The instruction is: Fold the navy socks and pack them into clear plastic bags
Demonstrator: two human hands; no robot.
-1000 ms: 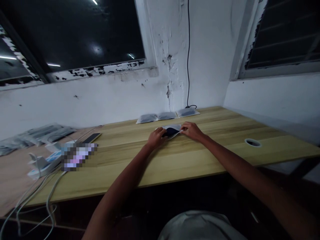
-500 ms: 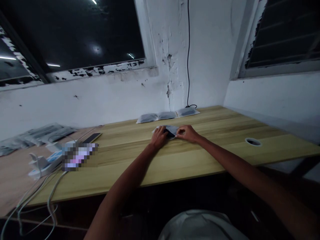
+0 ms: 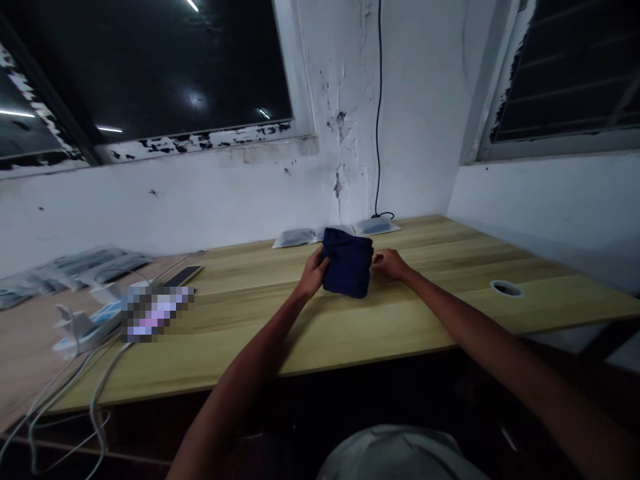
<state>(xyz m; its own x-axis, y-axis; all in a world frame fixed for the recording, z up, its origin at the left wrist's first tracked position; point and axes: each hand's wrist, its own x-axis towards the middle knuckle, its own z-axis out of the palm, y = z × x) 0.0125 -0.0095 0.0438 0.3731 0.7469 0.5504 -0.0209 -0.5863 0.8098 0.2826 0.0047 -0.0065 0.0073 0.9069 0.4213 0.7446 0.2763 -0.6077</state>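
A folded dark blue cloth (image 3: 347, 263) is held up over the middle of the table, its broad side facing the camera. My left hand (image 3: 315, 269) grips its left edge, thumb on the near face. At the cloth's right edge is my right hand (image 3: 389, 263), fingers curled; what they hold, if anything, is hidden. Behind the cloth, three frosted flat bags lie in a row by the wall, the left one (image 3: 295, 237) and right one (image 3: 376, 226) in plain view, the middle one (image 3: 320, 233) partly covered.
The wooden table (image 3: 420, 320) has a round cable hole (image 3: 507, 289) at right. At left are a power strip (image 3: 100, 325) with white cables, a dark phone (image 3: 184, 276), a blurred-out item (image 3: 157, 317) and a pile of frosted bags (image 3: 75, 268).
The dark blue cloth is now raised in full view, where a pale bag with something dark lay between my hands. My right hand has shifted slightly right.
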